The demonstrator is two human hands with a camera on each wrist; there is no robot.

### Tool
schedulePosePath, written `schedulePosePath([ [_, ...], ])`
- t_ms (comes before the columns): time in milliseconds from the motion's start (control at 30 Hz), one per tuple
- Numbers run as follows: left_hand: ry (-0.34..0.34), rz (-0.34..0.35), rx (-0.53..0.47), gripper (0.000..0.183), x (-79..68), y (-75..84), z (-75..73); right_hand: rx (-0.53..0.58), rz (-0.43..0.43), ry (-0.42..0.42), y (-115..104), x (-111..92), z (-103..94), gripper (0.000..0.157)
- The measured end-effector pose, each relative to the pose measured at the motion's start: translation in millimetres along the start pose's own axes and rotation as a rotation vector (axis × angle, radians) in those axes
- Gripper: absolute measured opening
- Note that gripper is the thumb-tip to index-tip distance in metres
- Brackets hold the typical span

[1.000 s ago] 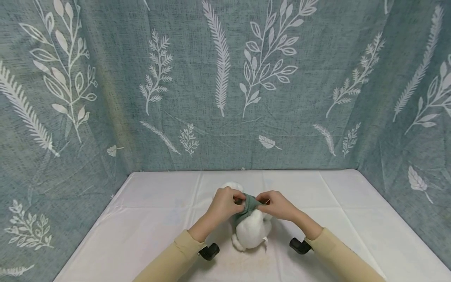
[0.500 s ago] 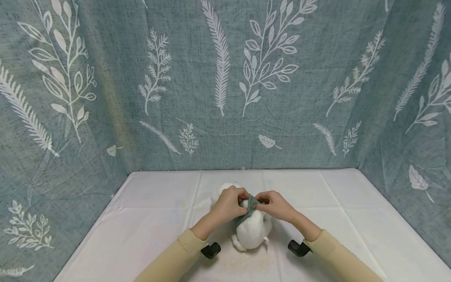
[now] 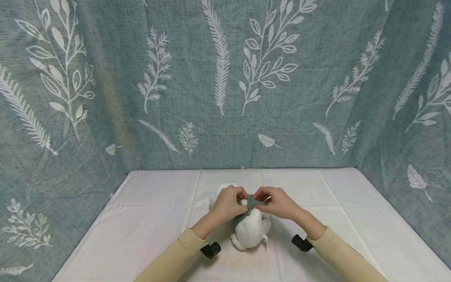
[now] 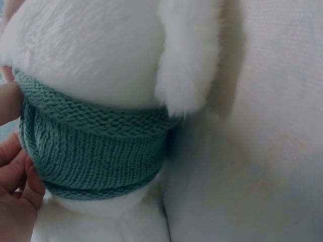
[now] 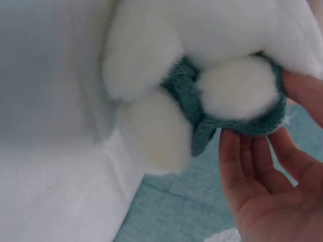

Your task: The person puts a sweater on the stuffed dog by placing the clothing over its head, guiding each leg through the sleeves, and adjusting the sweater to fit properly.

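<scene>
A white plush toy (image 3: 251,232) lies on the table, wearing a teal knitted garment (image 4: 98,148) round its body. My left hand (image 3: 227,204) pinches the knit near its side; in the left wrist view its fingers (image 4: 33,189) sit right at the garment's edge. Opposite, my right hand (image 3: 279,203) holds a stretched loop of the knit between thumb and fingers. The right wrist view shows one rounded white limb (image 5: 237,89) inside that loop, with another limb (image 5: 156,133) beside it outside the loop. The hands partly hide the toy in the head view.
The white-covered table (image 3: 158,219) extends around the toy. A teal leaf-patterned curtain (image 3: 190,98) stands behind it and along both sides. Black wrist-worn devices (image 3: 210,250) hang below the sleeves.
My left hand has shifted slightly right, closer to the right hand. The knit between them has bunched into a narrower band, and a white part of the toy shows beside it.
</scene>
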State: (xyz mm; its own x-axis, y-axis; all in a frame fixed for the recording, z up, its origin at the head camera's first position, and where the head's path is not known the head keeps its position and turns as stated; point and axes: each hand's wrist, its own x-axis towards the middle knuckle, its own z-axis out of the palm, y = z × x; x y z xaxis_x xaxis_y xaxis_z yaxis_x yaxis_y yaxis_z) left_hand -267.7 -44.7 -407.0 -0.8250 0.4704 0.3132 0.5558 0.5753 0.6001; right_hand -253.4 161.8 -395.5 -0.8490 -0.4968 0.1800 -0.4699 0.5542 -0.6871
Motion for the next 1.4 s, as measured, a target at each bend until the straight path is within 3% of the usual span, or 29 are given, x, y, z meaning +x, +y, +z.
schedulePosePath([
  [167, 0.019, -0.002, -0.020, 0.012, -0.8, -1.6, 0.6, -0.045, -0.005, -0.001, -0.5, 2.1, -0.9, 0.014],
  [433, 0.068, -0.005, -0.101, 0.011, -4.3, -6.6, 3.6, 0.030, 0.032, -0.076, 6.8, 2.1, -3.9, 0.014],
  [733, 0.161, -0.078, -0.310, 0.011, -12.5, -14.6, 9.7, 0.139, 0.051, -0.127, 22.3, -2.5, -0.7, 0.011],
  [933, 0.186, -0.156, -0.398, 0.013, -14.8, -15.7, 8.4, 0.097, 0.059, -0.097, 21.3, -7.0, 3.3, 0.014],
  [1133, 0.082, -0.123, -0.291, 0.014, -13.9, -7.6, -1.9, -0.034, 0.046, -0.058, 12.8, -6.6, 8.3, 0.022],
  [1400, -0.007, -0.138, -0.114, 0.021, -10.8, 13.3, -14.9, -0.051, 0.053, -0.071, 3.0, -2.3, 3.2, 0.029],
])
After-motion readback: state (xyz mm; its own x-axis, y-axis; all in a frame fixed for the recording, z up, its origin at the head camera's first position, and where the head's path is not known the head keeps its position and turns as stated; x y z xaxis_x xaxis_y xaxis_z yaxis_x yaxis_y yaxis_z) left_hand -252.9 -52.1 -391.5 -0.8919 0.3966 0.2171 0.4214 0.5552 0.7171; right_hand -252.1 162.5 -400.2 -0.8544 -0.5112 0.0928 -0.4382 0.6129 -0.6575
